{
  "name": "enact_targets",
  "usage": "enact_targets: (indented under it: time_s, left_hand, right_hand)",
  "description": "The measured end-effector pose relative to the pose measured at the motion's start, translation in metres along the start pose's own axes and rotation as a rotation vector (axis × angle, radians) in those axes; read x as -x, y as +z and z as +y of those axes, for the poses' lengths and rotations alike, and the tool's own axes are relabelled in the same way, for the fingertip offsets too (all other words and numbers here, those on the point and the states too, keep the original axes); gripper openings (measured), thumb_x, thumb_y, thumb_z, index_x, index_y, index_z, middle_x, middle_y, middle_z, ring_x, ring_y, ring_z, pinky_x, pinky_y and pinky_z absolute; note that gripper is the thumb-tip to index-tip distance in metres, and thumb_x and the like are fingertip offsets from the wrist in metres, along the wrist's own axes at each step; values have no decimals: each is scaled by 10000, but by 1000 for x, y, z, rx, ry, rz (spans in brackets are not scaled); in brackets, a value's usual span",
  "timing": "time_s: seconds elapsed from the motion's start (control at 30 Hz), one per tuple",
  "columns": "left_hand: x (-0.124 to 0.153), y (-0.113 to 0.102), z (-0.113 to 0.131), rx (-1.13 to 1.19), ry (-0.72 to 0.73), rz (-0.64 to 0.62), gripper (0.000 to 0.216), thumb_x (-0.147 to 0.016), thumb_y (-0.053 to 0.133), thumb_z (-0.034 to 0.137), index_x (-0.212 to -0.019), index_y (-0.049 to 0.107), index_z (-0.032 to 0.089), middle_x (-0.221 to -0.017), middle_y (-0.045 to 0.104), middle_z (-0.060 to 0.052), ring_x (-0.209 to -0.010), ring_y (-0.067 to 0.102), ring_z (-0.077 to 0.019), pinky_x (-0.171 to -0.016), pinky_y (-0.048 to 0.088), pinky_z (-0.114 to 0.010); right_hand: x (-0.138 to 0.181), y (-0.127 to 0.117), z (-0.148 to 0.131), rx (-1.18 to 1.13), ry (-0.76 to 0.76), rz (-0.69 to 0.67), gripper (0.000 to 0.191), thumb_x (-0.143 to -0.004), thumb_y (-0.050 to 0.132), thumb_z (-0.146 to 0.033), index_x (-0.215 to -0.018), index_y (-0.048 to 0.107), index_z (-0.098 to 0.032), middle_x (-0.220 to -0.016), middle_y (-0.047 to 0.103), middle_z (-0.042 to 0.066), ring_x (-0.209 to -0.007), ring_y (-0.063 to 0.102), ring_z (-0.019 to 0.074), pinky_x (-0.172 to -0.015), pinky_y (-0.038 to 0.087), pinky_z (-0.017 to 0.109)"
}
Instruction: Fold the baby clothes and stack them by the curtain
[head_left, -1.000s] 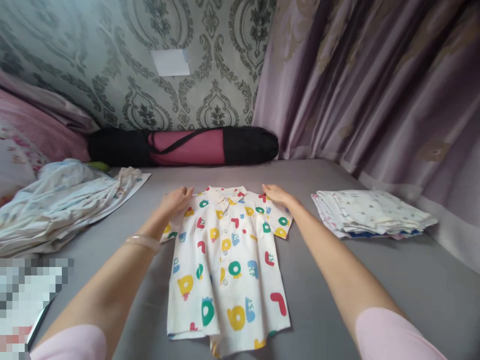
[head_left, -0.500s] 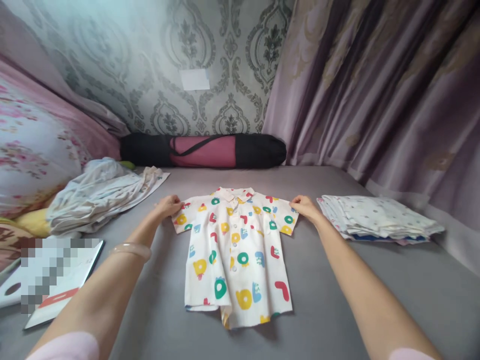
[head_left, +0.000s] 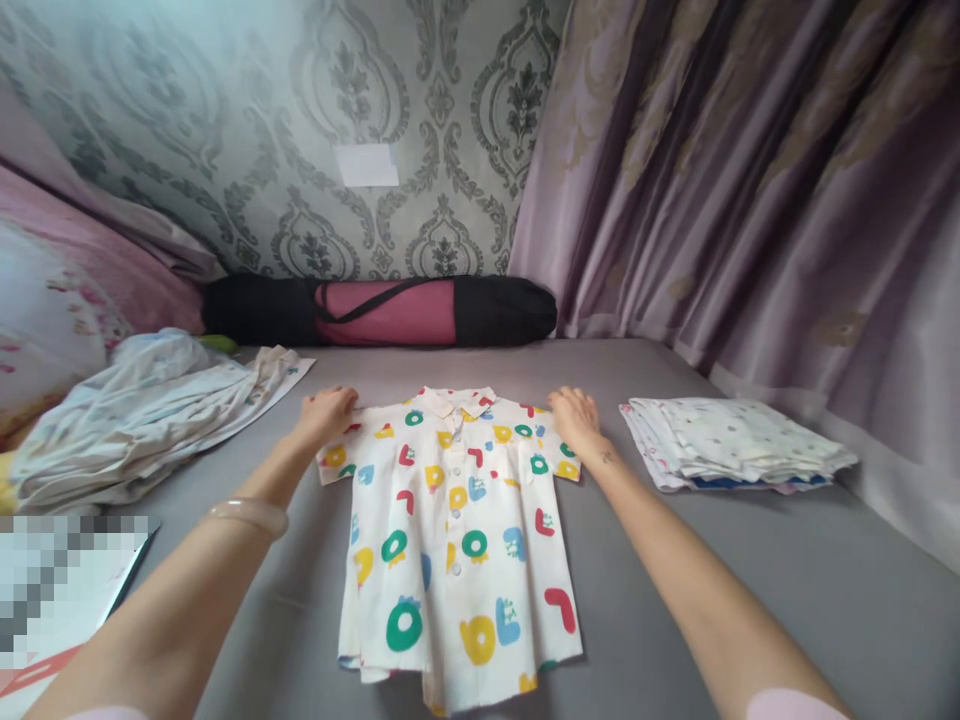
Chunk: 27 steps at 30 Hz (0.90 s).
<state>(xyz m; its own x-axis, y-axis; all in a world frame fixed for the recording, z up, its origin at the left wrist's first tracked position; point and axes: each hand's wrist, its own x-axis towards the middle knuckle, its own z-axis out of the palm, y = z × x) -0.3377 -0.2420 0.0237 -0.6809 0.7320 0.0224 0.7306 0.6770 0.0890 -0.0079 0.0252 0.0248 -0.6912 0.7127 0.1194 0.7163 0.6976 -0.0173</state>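
Basically, I get a grey bed (head_left: 814,565) cropped at the bottom edge, a purple curtain (head_left: 712,200) cut off at right, and a pixelated flat item (head_left: 52,610) half out of frame. Printed shirt (head_left: 469,530) lies buttons-up at centre. Left hand (head_left: 328,414) and right hand (head_left: 574,414): fingers curled at its opposite sleeves; pinching or just resting, I can't tell. Rolled bag (head_left: 420,320) beyond, crumpled clothes (head_left: 142,420) left, folded stack (head_left: 742,435) right, bangle (head_left: 251,515) on left forearm.
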Motion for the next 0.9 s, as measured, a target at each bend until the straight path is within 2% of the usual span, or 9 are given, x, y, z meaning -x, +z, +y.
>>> enact_targets:
  time_s: [0.1,0.2,0.33,0.43,0.5,0.57,0.7,0.8,0.9]
  left_hand:
    - [-21,3,32,106,48,-86,319,-903,386,272,-1055,661,213,-1129,686,-95,-1097,594,-275,-874,410,-372]
    - [-35,9,53,152,72,-131,296,-864,464,358,-969,690,199,-1035,714,-90,-1020,620,-282,-845,413,-375]
    - [-41,9,56,212,107,-184,346,-803,535,469,-938,683,187,-875,717,-65,-814,638,-231,-738,425,-322]
    - [-39,9,53,252,168,-201,292,-796,544,445,-841,660,180,-806,692,-45,-740,604,-193,-675,414,-279]
    - [-36,14,52,273,197,-166,252,-836,499,392,-847,627,176,-831,677,-52,-765,589,-187,-685,412,-270]
    - [-32,22,52,272,215,-74,265,-906,399,360,-956,587,180,-885,664,-68,-796,586,-195,-710,413,-280]
    - [-24,39,49,109,294,105,302,-980,271,323,-1037,534,186,-932,649,-111,-857,600,-236,-778,419,-327]
    - [-23,45,46,23,303,134,301,-986,279,301,-1015,546,165,-985,642,-142,-941,597,-255,-841,413,-346]
    - [-24,44,48,-5,229,111,314,-987,308,338,-1048,554,152,-1022,638,-143,-975,597,-257,-856,412,-345]
  right_hand:
    - [-28,3,-27,-162,-73,-116,347,-984,360,-230,-1069,696,-219,-1145,676,105,-1084,581,236,-863,379,309]
    - [-48,9,-45,-203,-95,-152,286,-965,437,-277,-1047,706,-225,-1135,687,85,-1056,599,220,-819,391,283]
    - [-58,13,-50,-236,-103,-187,196,-900,572,-295,-1035,691,-218,-1074,699,64,-999,612,208,-789,400,270]
    - [-54,14,-50,-239,-123,-178,156,-907,559,-256,-1006,668,-205,-1115,667,77,-1045,579,215,-833,392,277]
    - [-48,15,-51,-230,-146,-123,174,-946,492,-229,-1047,627,-185,-1119,650,97,-1055,565,220,-848,385,285]
    - [-42,17,-54,-207,-158,-51,223,-985,395,-200,-1111,573,-158,-1072,651,121,-1015,572,224,-825,385,294]
    - [-33,26,-57,-125,-186,40,280,-1007,290,-181,-1139,535,-147,-1079,638,142,-1013,555,244,-817,378,318]
    - [-33,35,-54,-92,-212,93,271,-1009,313,-227,-1118,553,-163,-1137,618,130,-1055,526,247,-868,366,323]
    - [-36,39,-51,-80,-164,108,265,-997,368,-290,-1106,576,-168,-1128,615,121,-1062,521,253,-915,356,338]
